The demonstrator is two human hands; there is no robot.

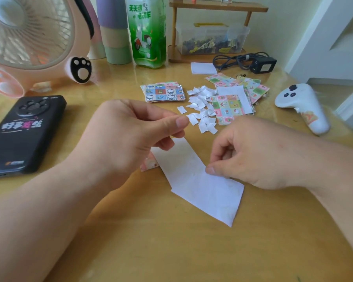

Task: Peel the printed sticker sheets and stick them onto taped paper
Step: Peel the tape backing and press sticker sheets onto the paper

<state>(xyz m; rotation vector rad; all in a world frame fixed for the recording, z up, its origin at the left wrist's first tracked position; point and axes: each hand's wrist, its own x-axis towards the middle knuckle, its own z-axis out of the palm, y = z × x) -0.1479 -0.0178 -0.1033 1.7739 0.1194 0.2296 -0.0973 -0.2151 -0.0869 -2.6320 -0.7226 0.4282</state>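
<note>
The wooden counter [171,251] carries everything. At its far left stand a pink fan [29,37] and a black phone [22,133]. Among the containers at the back, a green bottle [147,31] looks nearly full of pale liquid. A clear plastic box [212,37] sits on the lower board of a small wooden shelf [218,7] and holds a jumble of dark small pieces that are too blurred to name. The task's thing, a white paper strip [202,188], lies diagonally on the counter near the middle, between the 2 hands. A printed corner [149,164] peeks out from beneath its upper left edge. The left hand [130,135] has a closed grip, thumb against forefinger, and the strip's upper end runs in under its curled fingers, so it appears to hold that end. The right hand [253,155] pinches the strip's right edge under the thumb tip, its other fingers curled. The strip looks thin, light and floppy, and easy to crease or tear. It is best taken at a corner or edge, with the other end pinned down. Behind it lie 2 groups of sticker sheets, a neat stack [163,92] and a looser spread [228,108]. Between them is a heap of small white scraps [202,110], probably peeled backing.
</note>
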